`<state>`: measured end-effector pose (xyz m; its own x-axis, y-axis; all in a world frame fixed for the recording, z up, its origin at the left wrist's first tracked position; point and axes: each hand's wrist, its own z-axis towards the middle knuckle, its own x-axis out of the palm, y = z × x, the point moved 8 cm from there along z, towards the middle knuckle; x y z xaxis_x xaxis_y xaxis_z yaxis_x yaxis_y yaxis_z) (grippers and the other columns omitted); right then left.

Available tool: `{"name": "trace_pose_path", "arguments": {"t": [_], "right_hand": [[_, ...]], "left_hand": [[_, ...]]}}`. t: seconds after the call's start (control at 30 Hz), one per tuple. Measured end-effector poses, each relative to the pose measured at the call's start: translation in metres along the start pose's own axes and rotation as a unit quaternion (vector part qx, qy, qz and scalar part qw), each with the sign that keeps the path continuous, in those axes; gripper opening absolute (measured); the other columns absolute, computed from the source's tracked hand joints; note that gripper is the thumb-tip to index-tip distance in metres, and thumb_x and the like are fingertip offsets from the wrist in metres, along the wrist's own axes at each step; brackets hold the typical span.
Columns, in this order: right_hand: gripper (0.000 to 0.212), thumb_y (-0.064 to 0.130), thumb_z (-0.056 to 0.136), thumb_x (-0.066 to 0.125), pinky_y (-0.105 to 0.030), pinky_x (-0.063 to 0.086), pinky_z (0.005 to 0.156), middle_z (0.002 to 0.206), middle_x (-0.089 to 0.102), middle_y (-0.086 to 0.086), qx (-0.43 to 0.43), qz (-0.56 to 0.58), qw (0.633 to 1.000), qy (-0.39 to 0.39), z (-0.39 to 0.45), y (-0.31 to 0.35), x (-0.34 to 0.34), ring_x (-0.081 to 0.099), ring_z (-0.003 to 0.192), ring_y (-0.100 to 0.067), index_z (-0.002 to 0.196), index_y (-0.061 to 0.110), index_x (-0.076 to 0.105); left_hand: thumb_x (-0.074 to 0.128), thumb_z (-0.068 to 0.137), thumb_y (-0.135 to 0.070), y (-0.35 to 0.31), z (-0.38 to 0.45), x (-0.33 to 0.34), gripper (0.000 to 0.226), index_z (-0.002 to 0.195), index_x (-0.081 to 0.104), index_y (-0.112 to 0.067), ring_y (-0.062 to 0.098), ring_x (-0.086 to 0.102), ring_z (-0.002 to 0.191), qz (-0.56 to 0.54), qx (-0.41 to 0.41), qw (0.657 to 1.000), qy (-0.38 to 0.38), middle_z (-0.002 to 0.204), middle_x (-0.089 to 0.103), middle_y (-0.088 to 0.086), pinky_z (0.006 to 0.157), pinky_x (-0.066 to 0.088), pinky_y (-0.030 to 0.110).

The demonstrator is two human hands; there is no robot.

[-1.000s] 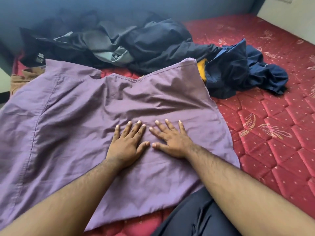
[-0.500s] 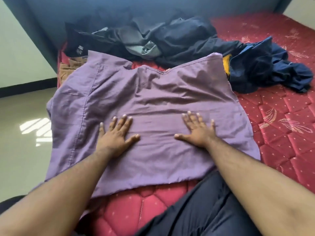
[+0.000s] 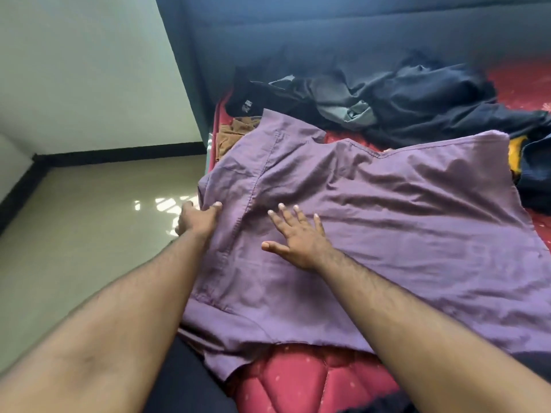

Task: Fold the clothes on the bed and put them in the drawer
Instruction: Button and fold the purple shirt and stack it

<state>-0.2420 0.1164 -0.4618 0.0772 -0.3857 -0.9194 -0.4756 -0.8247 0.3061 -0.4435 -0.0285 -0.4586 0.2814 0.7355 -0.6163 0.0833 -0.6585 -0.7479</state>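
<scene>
Purple cloth fills most of my view: the purple shirt (image 3: 372,228) lies spread flat on the red quilted bed (image 3: 301,380), its left sleeve hanging just over the bed's left edge, above the shiny floor (image 3: 89,234). Its hem stops short of the near edge, where a strip of red mattress shows. Along the far side, against the dark headboard (image 3: 328,34), a pile of dark clothes (image 3: 402,96) touches the shirt's shoulder line; a brown garment (image 3: 235,132) peeks out at the far left corner, and something yellow (image 3: 515,153) sits just beside the shirt's right shoulder, next to a navy garment (image 3: 536,174). The open room is on the left, over the floor.

My left hand (image 3: 198,220) reaches to the sleeve edge, thumb and fingers pinching the fabric at the bed's side. My right hand (image 3: 298,236) lies palm down on the shirt near the sleeve seam, fingers straight and spread, holding nothing. Both forearms stretch forward, the right one crossing the shirt's lower half.
</scene>
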Motion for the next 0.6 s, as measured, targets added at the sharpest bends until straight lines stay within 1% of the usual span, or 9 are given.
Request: {"name": "trace_pose_path", "arguments": {"t": [0.07, 0.13, 0.23, 0.3, 0.33, 0.4, 0.43, 0.5, 0.6], "right_hand": [[0.082, 0.079, 0.086, 0.029, -0.059, -0.007, 0.117, 0.163, -0.012, 0.01, 0.015, 0.012, 0.999, 0.032, 0.007, 0.003, 0.019, -0.012, 0.15, -0.02, 0.153, 0.042, -0.002], [0.082, 0.079, 0.087, 0.028, -0.056, -0.012, 0.116, 0.163, -0.014, 0.01, 0.019, -0.017, 0.999, 0.043, 0.005, 0.0, 0.034, -0.014, 0.15, -0.019, 0.153, 0.043, -0.004], [0.085, 0.081, 0.085, 0.025, -0.057, -0.015, 0.115, 0.162, -0.018, 0.01, 0.027, -0.044, 0.998, 0.033, 0.002, -0.005, 0.038, -0.018, 0.149, -0.018, 0.153, 0.043, -0.008], [0.091, 0.087, 0.078, 0.021, -0.062, -0.016, 0.112, 0.16, -0.021, 0.012, 0.031, -0.059, 0.997, 0.037, 0.008, -0.001, 0.037, -0.021, 0.148, -0.02, 0.152, 0.044, -0.01], [0.095, 0.09, 0.073, 0.017, -0.064, -0.016, 0.111, 0.16, -0.022, 0.012, 0.027, -0.061, 0.997, 0.033, 0.01, 0.003, 0.036, -0.022, 0.148, -0.022, 0.152, 0.044, -0.01], [0.102, 0.094, 0.063, 0.004, -0.062, -0.015, 0.112, 0.161, -0.019, 0.011, -0.003, -0.066, 0.998, 0.01, 0.009, 0.012, 0.035, -0.019, 0.149, -0.022, 0.152, 0.045, -0.008], [0.106, 0.096, 0.059, -0.004, -0.059, -0.014, 0.114, 0.162, -0.015, 0.01, -0.015, -0.073, 0.997, -0.002, 0.005, 0.01, 0.037, -0.015, 0.15, -0.021, 0.152, 0.044, -0.006], [0.111, 0.095, 0.056, -0.016, -0.052, -0.012, 0.117, 0.163, -0.008, 0.01, 0.0, -0.084, 0.996, -0.027, -0.01, -0.014, 0.037, -0.008, 0.151, -0.019, 0.153, 0.043, -0.003], [0.11, 0.095, 0.056, -0.016, -0.048, -0.009, 0.119, 0.162, -0.011, 0.015, 0.079, -0.07, 0.993, -0.042, -0.04, -0.077, 0.028, -0.01, 0.15, -0.015, 0.152, 0.042, -0.009]], "left_hand": [[0.081, 0.071, -0.032, 0.0, 0.016, -0.008, 0.025, 0.083, 0.066, -0.017, 0.027, 0.068, 0.088, -0.074, 0.011, 0.997, 0.012, 0.101, 0.074, 0.01, 0.087, 0.056, 0.04], [0.081, 0.074, -0.024, -0.002, 0.022, -0.025, 0.019, 0.073, 0.063, -0.018, 0.025, 0.067, 0.082, -0.084, 0.031, 0.996, -0.03, 0.09, 0.074, 0.007, 0.083, 0.055, 0.036], [0.072, 0.086, -0.021, -0.008, 0.016, -0.039, 0.01, 0.094, 0.065, -0.019, 0.032, 0.062, 0.101, -0.014, 0.077, 0.992, -0.102, 0.103, 0.065, 0.007, 0.089, 0.046, 0.039], [0.069, 0.087, -0.025, -0.02, -0.006, -0.034, 0.034, 0.12, 0.061, -0.019, 0.034, 0.052, 0.117, 0.084, 0.181, 0.968, -0.153, 0.128, 0.055, 0.01, 0.095, 0.042, 0.047], [0.067, 0.087, -0.029, -0.031, -0.021, -0.02, 0.042, 0.127, 0.058, -0.019, 0.034, 0.049, 0.122, 0.116, 0.276, 0.944, -0.14, 0.135, 0.052, 0.011, 0.098, 0.041, 0.05], [0.055, 0.089, -0.041, -0.041, -0.048, 0.025, 0.049, 0.134, 0.058, -0.022, 0.031, 0.046, 0.133, 0.183, 0.434, 0.882, -0.017, 0.144, 0.05, 0.009, 0.107, 0.037, 0.055], [0.046, 0.091, -0.052, -0.032, -0.054, 0.045, 0.055, 0.141, 0.053, -0.029, 0.029, 0.036, 0.142, 0.237, 0.443, 0.863, 0.057, 0.154, 0.041, 0.006, 0.114, 0.028, 0.057], [0.033, 0.093, -0.07, 0.004, -0.044, 0.06, 0.061, 0.15, 0.027, -0.051, 0.022, 0.003, 0.153, 0.328, 0.333, 0.871, 0.151, 0.166, 0.005, -0.009, 0.117, 0.002, 0.062], [0.028, 0.094, -0.072, 0.025, -0.037, 0.045, 0.067, 0.153, 0.005, -0.051, 0.025, -0.017, 0.151, 0.359, 0.212, 0.902, 0.114, 0.164, -0.02, -0.005, 0.109, -0.006, 0.072]]}}
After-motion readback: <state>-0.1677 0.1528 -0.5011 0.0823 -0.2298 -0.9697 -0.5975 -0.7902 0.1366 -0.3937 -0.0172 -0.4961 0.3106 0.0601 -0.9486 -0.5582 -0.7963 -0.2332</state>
